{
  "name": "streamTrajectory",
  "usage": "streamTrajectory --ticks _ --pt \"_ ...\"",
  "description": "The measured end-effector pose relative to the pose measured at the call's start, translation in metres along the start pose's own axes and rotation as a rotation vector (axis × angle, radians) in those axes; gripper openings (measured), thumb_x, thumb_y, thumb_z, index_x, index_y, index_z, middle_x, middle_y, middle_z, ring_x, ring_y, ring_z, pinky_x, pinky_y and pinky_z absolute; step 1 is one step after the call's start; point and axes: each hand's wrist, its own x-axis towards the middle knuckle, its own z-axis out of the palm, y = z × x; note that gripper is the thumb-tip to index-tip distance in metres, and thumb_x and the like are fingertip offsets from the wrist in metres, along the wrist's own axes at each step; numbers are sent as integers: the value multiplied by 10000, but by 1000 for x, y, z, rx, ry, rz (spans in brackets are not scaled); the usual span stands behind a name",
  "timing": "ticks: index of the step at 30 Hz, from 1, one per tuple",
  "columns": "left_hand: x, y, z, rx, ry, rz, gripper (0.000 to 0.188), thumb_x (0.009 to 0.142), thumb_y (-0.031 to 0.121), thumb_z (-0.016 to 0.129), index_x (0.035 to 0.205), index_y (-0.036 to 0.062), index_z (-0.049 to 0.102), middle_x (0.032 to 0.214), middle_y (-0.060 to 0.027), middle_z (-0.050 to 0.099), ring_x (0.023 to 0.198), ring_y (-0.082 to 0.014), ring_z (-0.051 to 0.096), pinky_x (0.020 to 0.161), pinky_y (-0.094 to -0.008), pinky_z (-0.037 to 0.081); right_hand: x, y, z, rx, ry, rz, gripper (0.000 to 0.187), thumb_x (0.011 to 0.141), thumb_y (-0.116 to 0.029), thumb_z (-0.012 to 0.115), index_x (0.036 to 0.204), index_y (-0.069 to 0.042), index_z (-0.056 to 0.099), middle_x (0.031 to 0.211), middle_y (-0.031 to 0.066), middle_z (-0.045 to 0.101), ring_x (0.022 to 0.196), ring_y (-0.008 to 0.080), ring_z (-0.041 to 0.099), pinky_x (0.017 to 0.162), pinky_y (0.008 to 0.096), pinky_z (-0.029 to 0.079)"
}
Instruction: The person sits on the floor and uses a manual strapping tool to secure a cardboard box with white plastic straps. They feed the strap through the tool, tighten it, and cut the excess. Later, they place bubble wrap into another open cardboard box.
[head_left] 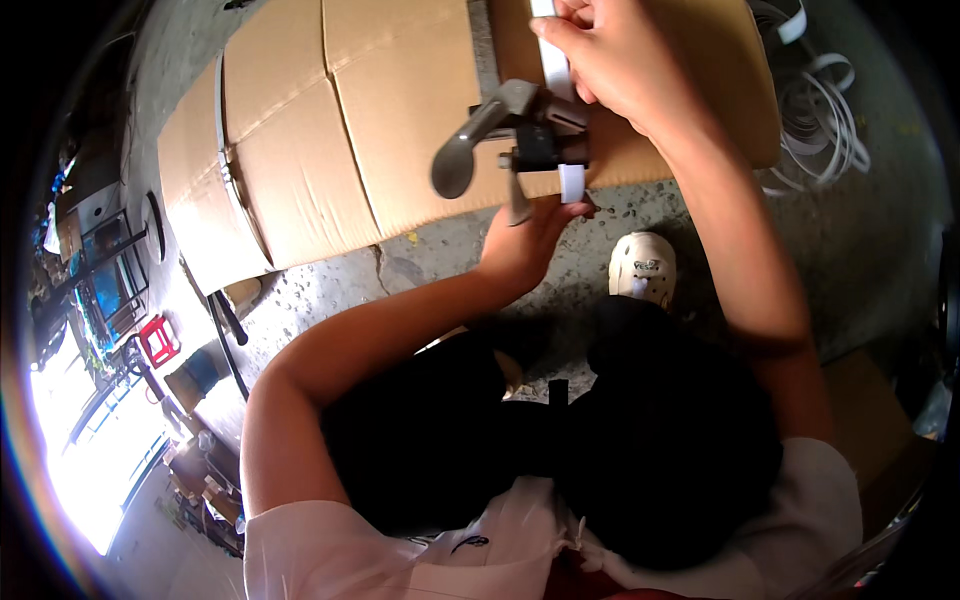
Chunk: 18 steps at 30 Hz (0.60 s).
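Observation:
A metal strapping tensioner [535,140] with a rounded lever handle lies on a large brown cardboard box [400,130], close to its near edge. White plastic strap [553,60] runs along the box top to the tool, and a short piece of it shows below the tool at the box edge. My right hand [620,60] pinches the strap between thumb and fingers beyond the tool. Just below the tool, my left hand [522,245] has its fingers closed at the short piece of strap; the tool and the box edge partly hide them.
Loose coils of white strap [825,120] lie on the concrete floor right of the box. Another strap [225,160] is fastened around the box's left part. A red stool [158,341] and clutter stand at far left. My light clog [642,268] is below the box edge.

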Motion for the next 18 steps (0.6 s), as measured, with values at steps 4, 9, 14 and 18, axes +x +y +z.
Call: streamTrajectory --ticks 4,9,14,18 --pt "-3 19 -1 -334 -17 -230 223 955 154 440 960 36 629 874 -50 642 427 -64 445 404 -238 378 6 -7 9 -128 4 -93 158 786 -67 580 693 54 540 654 247 583 643 348 613 574 398 468" --pt "-1 26 -19 -77 -145 -276 219 941 176 473 1029 46 627 877 -71 609 599 -148 541 553 -288 444 4 -3 9 -78 -7 -92 174 810 -39 553 670 52 502 588 214 570 566 297 610 502 387 458" --pt "-5 18 -20 -14 -111 -115 278 919 279 524 1077 68 612 936 -134 634 884 -309 589 768 -396 454 2 -18 -2 289 -162 148 171 864 -1 516 698 31 493 502 90 529 403 131 539 359 279 389" --pt "-10 30 -46 545 -281 -40 239 875 240 587 967 26 642 903 -171 632 865 -313 590 774 -380 459 4 -3 4 170 -103 -42 157 861 1 531 708 35 513 511 101 541 416 138 541 383 280 404"
